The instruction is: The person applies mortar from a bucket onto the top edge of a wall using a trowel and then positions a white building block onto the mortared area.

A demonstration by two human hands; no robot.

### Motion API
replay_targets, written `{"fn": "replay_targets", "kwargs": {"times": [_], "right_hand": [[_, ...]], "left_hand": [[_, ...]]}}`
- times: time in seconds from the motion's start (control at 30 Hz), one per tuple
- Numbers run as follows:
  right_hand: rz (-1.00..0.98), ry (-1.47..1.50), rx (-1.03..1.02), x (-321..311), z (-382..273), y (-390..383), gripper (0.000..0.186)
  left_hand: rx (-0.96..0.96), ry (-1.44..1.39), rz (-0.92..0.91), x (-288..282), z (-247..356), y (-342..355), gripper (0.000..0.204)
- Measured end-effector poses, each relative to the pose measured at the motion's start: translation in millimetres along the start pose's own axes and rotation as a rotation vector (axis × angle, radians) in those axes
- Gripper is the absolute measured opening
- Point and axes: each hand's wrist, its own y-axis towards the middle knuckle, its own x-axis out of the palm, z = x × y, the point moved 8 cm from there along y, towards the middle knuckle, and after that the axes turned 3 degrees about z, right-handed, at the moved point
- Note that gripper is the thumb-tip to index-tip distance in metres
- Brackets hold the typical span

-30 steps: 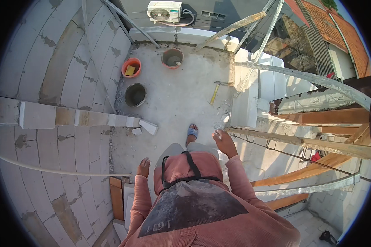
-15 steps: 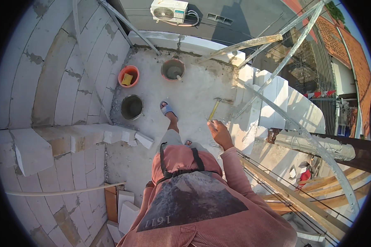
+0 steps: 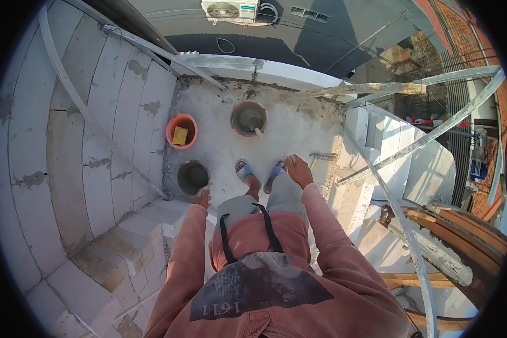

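My left hand (image 3: 201, 197) hangs beside the near rim of a dark bucket (image 3: 193, 177), its fingers curled with nothing visible in them. Over my right thigh, my right hand (image 3: 298, 170) is loosely closed, and no object shows in it. A hammer (image 3: 323, 156) with a yellow handle lies on the floor just past that hand, partly hidden by it. Farther ahead stands a bucket (image 3: 232, 119) of grey mortar, with a trowel (image 3: 257, 128) resting in it. To its left, an orange-red bucket (image 3: 169, 130) holds a yellow sponge-like block (image 3: 179, 136).
A white block wall (image 3: 101, 124) rises at the left, crossed by a metal brace (image 3: 84, 107). A low block wall (image 3: 231, 65) edges the far side. Metal struts (image 3: 388, 214) and a wooden beam (image 3: 366, 89) cross the right. Stepped blocks (image 3: 118, 248) lie near left.
My left hand has come into view beside the dark bucket. Both feet now stand together on the floor. My view has turned; the right hand sits lower over my thigh.
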Motion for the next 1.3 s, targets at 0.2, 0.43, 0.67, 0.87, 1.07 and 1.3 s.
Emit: {"fn": "replay_targets", "kwargs": {"times": [0.2,0.43,0.67,0.87,1.07,1.3], "right_hand": [[-0.149,0.008,0.105,80.6,-15.0,134.2,0.056],[-0.157,-0.089,0.227,209.9,104.5,295.3,0.08],[-0.246,-0.161,0.341,316.3,125.0,352.0,0.086],[-0.16,-0.236,0.256,283.9,162.0,412.0,0.068],[-0.189,-0.695,-0.093,190.9,-1.2,374.1,0.036],[-0.493,-1.256,-0.253,181.8,-58.4,391.1,0.027]], "left_hand": [[0.323,0.983,0.099,45.9,42.6,52.5,0.072],[-0.069,1.215,0.12,174.0,45.9,32.9,0.089],[-0.038,1.345,0.231,197.8,4.8,50.7,0.055],[0.024,1.255,0.157,238.8,5.0,69.5,0.049],[-0.081,1.289,0.156,206.1,6.1,68.5,0.051],[-0.066,1.26,0.173,198.3,8.8,71.9,0.051]]}}
